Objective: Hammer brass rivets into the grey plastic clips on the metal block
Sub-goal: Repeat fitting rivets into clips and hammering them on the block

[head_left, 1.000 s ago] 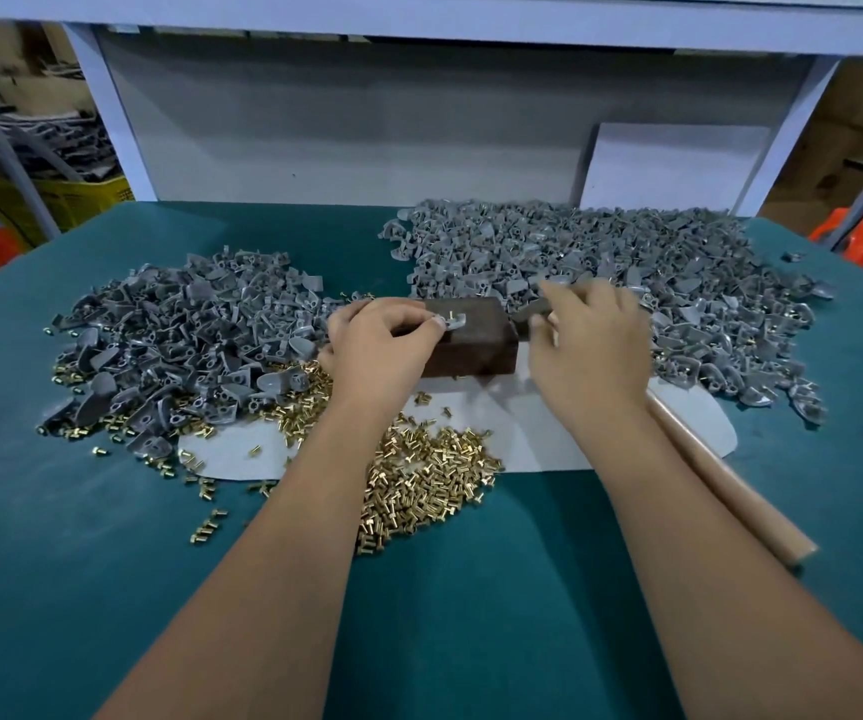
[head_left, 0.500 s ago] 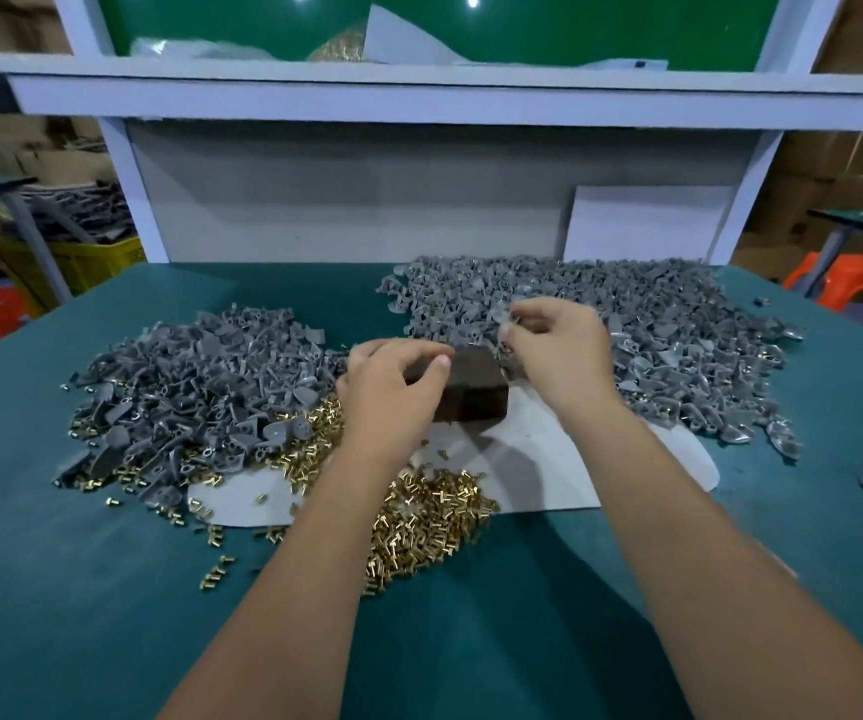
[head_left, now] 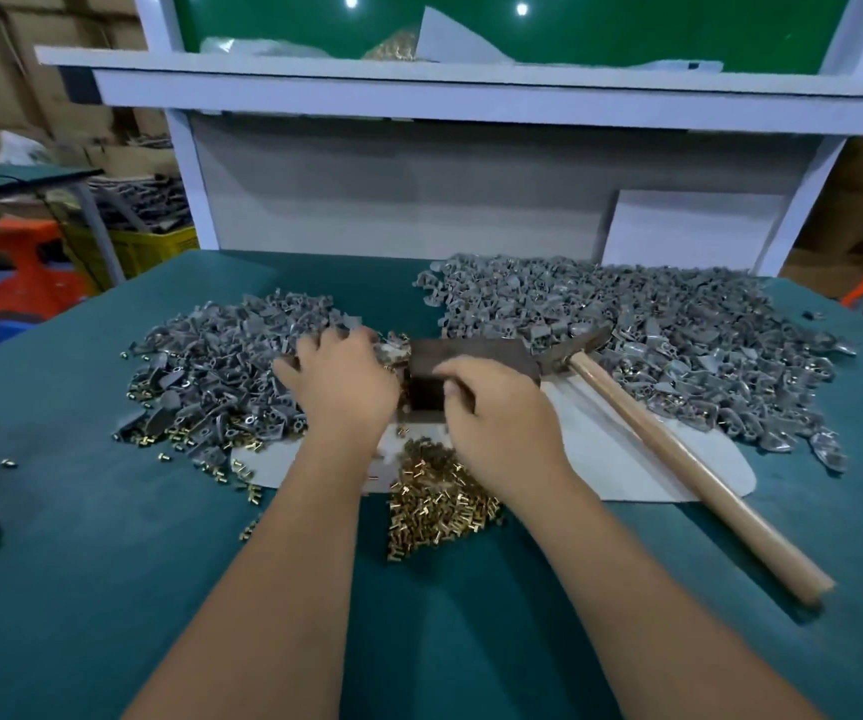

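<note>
We have laid the hammer (head_left: 678, 454) down on the counter (head_left: 81, 537) beside the metal block (head_left: 463, 356). Our left hand (head_left: 338, 384) reaches spread-fingered into the left clip pile (head_left: 221, 366); our right hand (head_left: 497, 413), fingers curled, hovers over the rivets (head_left: 434, 506), grip unclear: reloading.

Teal table (head_left: 107, 537), grey clips (head_left: 678, 324), brass rivets (head_left: 434, 506), dark brown metal block (head_left: 471, 350), pale wooden hammer handle (head_left: 678, 459)

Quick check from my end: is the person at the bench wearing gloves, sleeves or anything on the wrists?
No. The left hand and right hand are bare, with no gloves. Both forearms are uncovered as far as the frame shows, with no sleeve edge in view. No watch, band or ring is visible on either side.
</note>
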The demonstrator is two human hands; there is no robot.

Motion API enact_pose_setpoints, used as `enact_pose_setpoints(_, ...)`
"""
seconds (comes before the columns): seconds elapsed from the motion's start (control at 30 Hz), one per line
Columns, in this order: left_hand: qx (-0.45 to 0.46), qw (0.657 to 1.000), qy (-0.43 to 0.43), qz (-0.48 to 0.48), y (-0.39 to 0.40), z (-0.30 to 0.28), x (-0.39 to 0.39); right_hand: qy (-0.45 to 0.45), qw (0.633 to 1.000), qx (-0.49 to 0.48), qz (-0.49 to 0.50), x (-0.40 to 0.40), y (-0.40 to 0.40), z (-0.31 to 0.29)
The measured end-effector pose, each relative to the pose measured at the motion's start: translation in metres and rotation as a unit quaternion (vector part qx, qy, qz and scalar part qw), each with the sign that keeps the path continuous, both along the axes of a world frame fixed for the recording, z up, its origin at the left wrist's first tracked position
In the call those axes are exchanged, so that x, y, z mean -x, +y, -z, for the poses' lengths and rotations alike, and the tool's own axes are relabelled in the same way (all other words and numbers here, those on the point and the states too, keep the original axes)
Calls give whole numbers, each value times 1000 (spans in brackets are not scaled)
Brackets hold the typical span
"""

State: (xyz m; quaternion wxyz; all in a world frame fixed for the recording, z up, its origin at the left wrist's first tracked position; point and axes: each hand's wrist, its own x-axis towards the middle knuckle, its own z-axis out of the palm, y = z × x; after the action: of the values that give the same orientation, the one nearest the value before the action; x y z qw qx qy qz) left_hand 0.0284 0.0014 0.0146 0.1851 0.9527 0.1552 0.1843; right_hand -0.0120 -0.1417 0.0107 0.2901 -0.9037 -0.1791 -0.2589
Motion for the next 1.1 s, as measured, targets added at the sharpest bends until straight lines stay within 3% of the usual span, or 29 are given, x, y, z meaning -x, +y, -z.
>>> enact_pose_setpoints(0.07, -2, 998, 67, -13, 9, 1, 0, 27, 993, 106, -39, 5, 11, 5)
enact_pose_setpoints(0.17, 8, 998, 66, -13, 15, 4, -4, 60, 971, 226, -43, 6, 24, 11)
enact_pose_setpoints(0.37, 25, 1000, -10, -14, 17, 11, -11, 53, 979, 185, -71, 9, 29, 6)
enact_pose_setpoints(0.57, 63, 984, -162, 38, 10, 9, -12, 46, 980, 176, -85, 8, 28, 7)
enact_pose_setpoints(0.7, 212, 945, -221, 115, 2, 8, -12, 82, 986, 108, -101, 6, 27, 8)
enact_pose_setpoints(0.87, 387, 880, -203, 184, -14, 4, -10, 47, 996, -39, -67, -3, 17, 5)
enact_pose_setpoints(0.97, 421, 865, -170, 212, -19, 4, -9, -2, 995, -103, -13, -10, 2, 0)
enact_pose_setpoints(1.1, 374, 890, -151, 211, -24, 7, -12, -36, 984, -163, 54, -19, -19, -4)
